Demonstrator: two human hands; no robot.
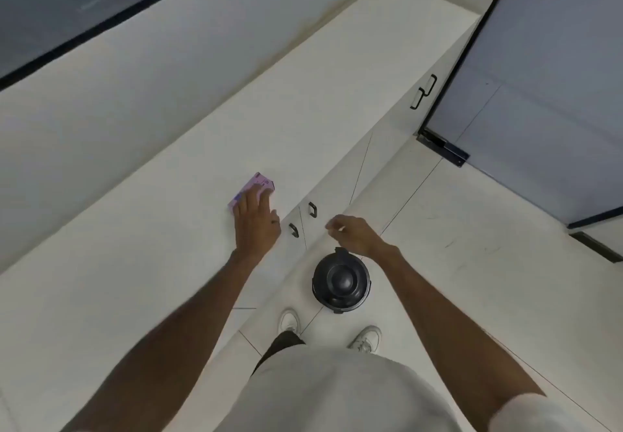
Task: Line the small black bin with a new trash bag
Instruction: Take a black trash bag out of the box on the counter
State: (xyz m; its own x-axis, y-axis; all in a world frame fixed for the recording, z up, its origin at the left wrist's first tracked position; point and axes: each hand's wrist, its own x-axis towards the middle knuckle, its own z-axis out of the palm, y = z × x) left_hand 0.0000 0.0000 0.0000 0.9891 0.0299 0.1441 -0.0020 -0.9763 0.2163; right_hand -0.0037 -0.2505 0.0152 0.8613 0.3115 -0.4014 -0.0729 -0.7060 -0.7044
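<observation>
We can read no text anywhere; the pink packet (257, 184) on the counter (161, 229), partly under the left hand (256, 219), carries dark printed marks, but they are too blurred to make out

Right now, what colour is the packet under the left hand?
Pale purple flat packet, head view.

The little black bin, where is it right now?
In the head view, the black bin stands on the floor with its lid on, in front of the person's white shoes, by the cabinet doors, just below the right hand.
</observation>
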